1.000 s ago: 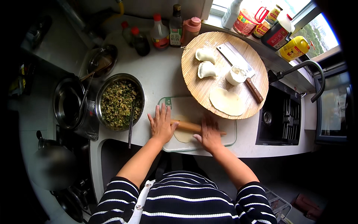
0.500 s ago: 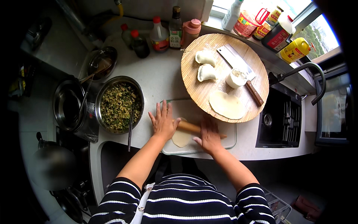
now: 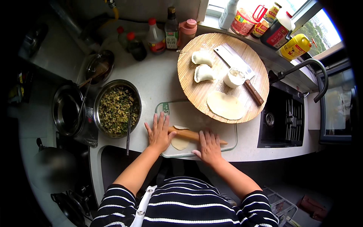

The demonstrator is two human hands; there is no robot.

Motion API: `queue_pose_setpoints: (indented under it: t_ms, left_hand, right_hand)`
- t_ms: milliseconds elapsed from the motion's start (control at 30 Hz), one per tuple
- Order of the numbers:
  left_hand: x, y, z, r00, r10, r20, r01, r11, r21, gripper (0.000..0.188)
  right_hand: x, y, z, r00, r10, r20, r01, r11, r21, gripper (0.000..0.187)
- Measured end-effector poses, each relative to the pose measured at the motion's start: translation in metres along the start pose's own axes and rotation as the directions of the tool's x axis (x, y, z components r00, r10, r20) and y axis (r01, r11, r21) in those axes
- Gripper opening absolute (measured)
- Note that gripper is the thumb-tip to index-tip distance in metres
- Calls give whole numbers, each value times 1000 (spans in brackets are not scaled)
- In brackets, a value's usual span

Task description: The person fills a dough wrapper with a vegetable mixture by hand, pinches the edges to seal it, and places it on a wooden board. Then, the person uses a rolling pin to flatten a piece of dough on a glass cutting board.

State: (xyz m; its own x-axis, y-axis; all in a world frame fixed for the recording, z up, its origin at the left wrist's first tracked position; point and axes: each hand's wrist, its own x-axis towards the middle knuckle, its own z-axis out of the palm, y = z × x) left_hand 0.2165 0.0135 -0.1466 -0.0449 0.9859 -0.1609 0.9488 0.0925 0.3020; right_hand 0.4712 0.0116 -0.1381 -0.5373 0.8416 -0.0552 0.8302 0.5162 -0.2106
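A wooden rolling pin [image 3: 193,135] lies across a small flat round of dough [image 3: 180,143] on a pale cutting board [image 3: 166,152] with a green edge. My left hand [image 3: 159,133] rests flat at the pin's left end, fingers spread and pointing away from me. Over the pin's right part lies my right hand [image 3: 210,147], its fingers stretched out and its thumb apart. The dough shows on both sides of the pin, close to my left hand.
Beyond the board, a round slatted tray [image 3: 189,92] holds two dumplings [image 3: 203,66], a cleaver [image 3: 230,56], a white cup [image 3: 233,78] and a rolled wrapper [image 3: 225,106]. A bowl of chopped filling [image 3: 117,109] stands left, the sink [image 3: 278,125] right. Bottles [image 3: 157,38] line the back.
The rolling pin and both hands have moved nearer to me over the dough. A strip of dough now shows on the pin's far side. The whole view has shifted slightly.
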Motion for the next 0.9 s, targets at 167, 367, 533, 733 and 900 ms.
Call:
queue_pose_setpoints:
  t_ms: [167, 367, 533, 733, 900]
  left_hand:
    - [9, 3, 0, 999, -43, -21, 42, 999, -17, 74]
    - [84, 21, -17, 988, -154, 15, 154, 988, -14, 72]
    - [-37, -7, 8, 999, 12, -34, -14, 999, -45, 76]
    - [8, -3, -2, 999, -45, -5, 45, 999, -20, 74]
    - [26, -3, -14, 1000, 4, 16, -3, 999, -49, 74]
  right_hand:
    - [14, 14, 0, 995, -59, -82, 55, 997, -45, 91]
    - [68, 34, -4, 995, 103, 1, -103, 994, 18, 88]
    - [-34, -4, -7, 996, -80, 31, 79, 996, 29, 96]
    - [12, 18, -1, 999, 5, -54, -6, 1000, -22, 90]
    - [19, 10, -9, 996, 84, -9, -84, 996, 24, 92]
